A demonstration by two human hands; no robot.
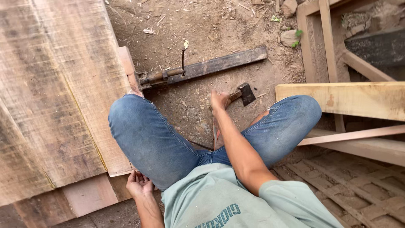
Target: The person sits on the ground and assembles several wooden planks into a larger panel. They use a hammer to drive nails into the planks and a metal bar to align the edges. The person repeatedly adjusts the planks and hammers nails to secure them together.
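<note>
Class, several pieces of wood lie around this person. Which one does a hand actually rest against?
The stacked wide planks on the person's left: the left hand rests at their lower edge. The pale board and the thin slat on the right lie untouched.

One head-worn camera looked steeply down from above the person's own lap, close in, facing forward over the knees to the dirt ground (pixel 198 25), planks (pixel 55 93) left, timber frames (pixel 337 97) right.

The hammer (pixel 241 94) handle is mostly hidden under the right hand (pixel 219 100); the wide planks (pixel 50 97) run off the left edge; the left hand (pixel 138 184) fingers curl out of sight.
</note>
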